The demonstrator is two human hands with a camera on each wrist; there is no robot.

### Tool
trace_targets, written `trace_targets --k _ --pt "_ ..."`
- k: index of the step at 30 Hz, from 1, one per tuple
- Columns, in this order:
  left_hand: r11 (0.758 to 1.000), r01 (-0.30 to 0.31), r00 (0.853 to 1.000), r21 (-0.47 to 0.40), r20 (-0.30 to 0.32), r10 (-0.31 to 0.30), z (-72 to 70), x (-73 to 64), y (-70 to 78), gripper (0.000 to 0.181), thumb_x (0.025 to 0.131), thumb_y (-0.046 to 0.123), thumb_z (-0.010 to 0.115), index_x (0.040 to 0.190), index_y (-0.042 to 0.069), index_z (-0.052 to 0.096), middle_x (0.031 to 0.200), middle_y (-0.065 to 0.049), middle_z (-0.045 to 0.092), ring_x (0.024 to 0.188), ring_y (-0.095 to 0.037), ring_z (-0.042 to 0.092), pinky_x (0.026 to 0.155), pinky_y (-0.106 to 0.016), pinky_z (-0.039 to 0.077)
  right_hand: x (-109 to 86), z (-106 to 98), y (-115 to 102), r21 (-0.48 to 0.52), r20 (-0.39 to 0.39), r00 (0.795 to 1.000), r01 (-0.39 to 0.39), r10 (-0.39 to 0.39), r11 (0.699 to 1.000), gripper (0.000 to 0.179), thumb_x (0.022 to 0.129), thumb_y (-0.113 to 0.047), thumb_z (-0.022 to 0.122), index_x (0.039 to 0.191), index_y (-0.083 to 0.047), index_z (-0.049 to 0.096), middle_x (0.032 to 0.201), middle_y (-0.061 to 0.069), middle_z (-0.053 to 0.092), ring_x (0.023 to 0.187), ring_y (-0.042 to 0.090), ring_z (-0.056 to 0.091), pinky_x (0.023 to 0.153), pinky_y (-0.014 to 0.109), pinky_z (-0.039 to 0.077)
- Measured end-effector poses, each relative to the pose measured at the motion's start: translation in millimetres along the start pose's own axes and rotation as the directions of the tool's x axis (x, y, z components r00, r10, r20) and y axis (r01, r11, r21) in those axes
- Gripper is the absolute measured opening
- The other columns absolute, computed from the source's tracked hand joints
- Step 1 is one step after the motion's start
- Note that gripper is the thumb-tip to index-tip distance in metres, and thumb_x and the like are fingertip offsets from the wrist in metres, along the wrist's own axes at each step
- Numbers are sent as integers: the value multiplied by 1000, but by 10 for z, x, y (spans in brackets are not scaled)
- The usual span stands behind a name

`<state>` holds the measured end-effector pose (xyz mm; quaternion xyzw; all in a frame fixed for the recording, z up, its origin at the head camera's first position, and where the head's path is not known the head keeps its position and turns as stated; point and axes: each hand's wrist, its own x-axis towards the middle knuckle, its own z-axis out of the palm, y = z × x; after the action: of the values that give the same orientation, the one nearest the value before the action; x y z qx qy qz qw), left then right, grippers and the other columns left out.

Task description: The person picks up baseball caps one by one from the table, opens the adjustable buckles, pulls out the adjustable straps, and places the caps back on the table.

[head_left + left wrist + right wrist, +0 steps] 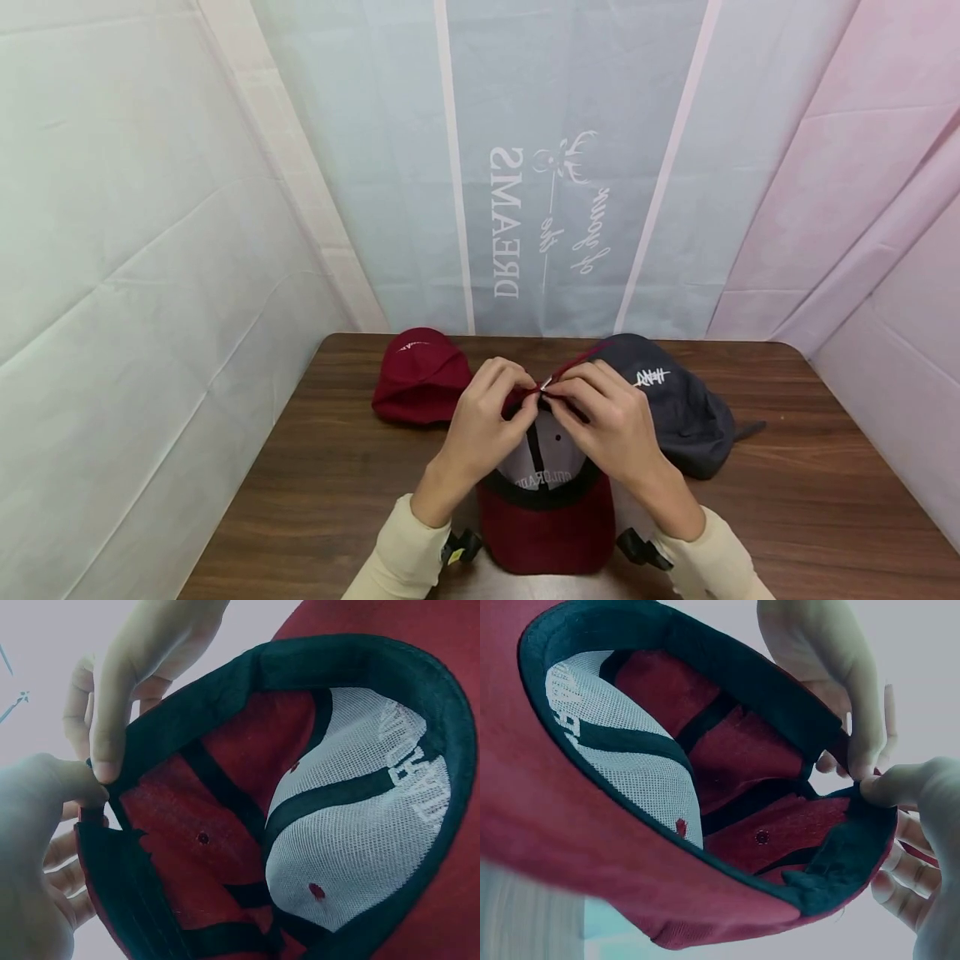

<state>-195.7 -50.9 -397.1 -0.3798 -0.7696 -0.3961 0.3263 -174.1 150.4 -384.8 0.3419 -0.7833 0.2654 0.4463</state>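
Inside facing up and brim toward the person, a dark red baseball cap (547, 533) hangs from both hands. Black tape lines its inner seams, and pale mesh (352, 817) backs the front panel. My left hand (483, 421) pinches one side of the cap's back strap between thumb and fingertips. Opposite it, my right hand (615, 421) pinches the strap beside a small metal buckle (546, 383). A loose red strap end slants up from the buckle. Fingertips of the two hands nearly meet at the back opening, partly hiding the strap.
Another red cap (420, 375) lies at the back left of the brown wooden table (300, 500). A dark grey cap (675, 408) with white lettering lies to the right, its strap sticking out. Fabric curtains (540, 100) stand behind and at both sides.
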Motion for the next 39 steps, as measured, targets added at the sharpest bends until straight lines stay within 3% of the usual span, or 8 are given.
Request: trace_targets --k 7,16,39 --pt "999 -16 1000 -28 -6 16 -3 5 9 13 92 -2 73 100 8 71 103 -3 69 94 -16 66 78 -23 55 29 13 -45 6 -13 1000 -19 19 1000 27 105 -35 67 95 -12 79 94 1 74 80 17 66 63 31 54" --pt "997 -37 999 -72 -16 36 -11 5 -5 16 90 -6 71 97 8 69 101 -5 70 89 -15 69 77 -21 57 56 32 -80 -36 -5 1000 -19 19 999 25 104 -29 64 91 -12 77 94 2 73 78 16 66 59 31 53" --pt "998 -34 999 -60 -34 32 -66 -38 -26 16 86 -9 70 92 6 68 98 -7 71 90 -18 71 78 -22 59 37 65 -79 -94 -42 999 -3 0 996 26 105 -24 59 90 -10 75 92 3 74 75 16 68 56 31 54"
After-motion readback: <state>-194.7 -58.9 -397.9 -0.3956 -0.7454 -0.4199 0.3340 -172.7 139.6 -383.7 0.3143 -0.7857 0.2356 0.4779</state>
